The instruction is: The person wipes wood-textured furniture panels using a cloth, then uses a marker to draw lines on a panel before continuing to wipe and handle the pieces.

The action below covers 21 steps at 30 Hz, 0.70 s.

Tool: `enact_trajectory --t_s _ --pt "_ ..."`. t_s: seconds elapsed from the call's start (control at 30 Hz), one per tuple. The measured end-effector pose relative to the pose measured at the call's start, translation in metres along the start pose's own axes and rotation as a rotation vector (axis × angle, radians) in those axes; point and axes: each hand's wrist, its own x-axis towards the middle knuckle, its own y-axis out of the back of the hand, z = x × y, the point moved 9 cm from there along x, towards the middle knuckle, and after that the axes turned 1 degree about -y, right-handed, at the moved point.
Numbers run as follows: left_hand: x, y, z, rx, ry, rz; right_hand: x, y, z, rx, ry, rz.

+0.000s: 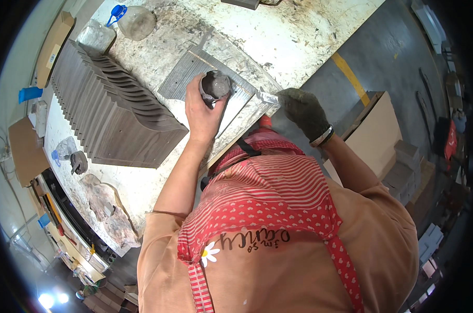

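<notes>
My bare left hand is closed around a dark, grimy cup, its open mouth turned up and greyish stuff inside. The cup is over a grey wood-grain board that lies flat near the table's edge. My right hand, in a dark work glove, is just right of the table corner. Its fingers are closed on a small, flat, whitish-silver tool, whose handle is hidden in the glove. The tool's end is at the corner beside the board; whether it touches is unclear.
A long row of grey wood-grain boards with wavy edges stands left on the stained white table. Behind it are a clear jug with a blue cap and a plastic bag. A tape roll lies left; cardboard stands right.
</notes>
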Motion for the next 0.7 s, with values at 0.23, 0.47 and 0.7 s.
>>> enact_trajectory --t_s 0.23,0.47,0.7 --pt "-0.001 -0.001 0.000 0.005 -0.004 -0.007 -0.006 -0.018 0.039 0.410 -0.423 0.020" --pt "0.000 -0.001 0.000 -0.012 0.001 -0.011 -0.002 -0.013 -0.008 -0.196 0.233 0.026" --pt "0.000 0.001 0.000 -0.002 -0.002 -0.002 -0.008 0.002 -0.020 -0.164 0.247 0.073"
